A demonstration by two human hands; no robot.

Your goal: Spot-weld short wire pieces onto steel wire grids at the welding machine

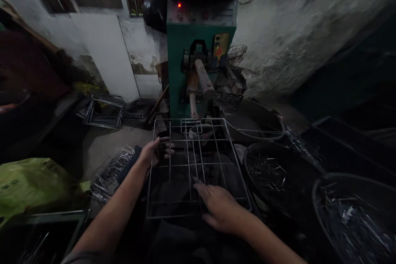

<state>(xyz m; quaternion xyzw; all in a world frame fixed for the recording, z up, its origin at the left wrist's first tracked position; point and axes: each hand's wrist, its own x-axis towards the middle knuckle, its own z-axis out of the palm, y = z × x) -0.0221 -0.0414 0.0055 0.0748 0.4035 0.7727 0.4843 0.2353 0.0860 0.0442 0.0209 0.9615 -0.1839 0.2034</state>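
A square wire grid rack (216,140) lies flat in front of me, over my lap. My left hand (154,152) grips its left edge, thumb on top and fingers curled under the outer wire. My right hand (218,206) rests on the rack's near right part, fingers stretched forward over the wires. Beyond the rack's far edge stands a green spot-welding machine (198,37) with a red light lit and a horizontal arm (202,78) pointing toward me.
Black tubs (278,165) with several short wire pieces stand at the right. A grey basin (247,119) sits next to the machine. Stacked wire frames (103,109) lie at the left wall, loose wire parts (113,173) by my left arm, a green bag (34,183) far left.
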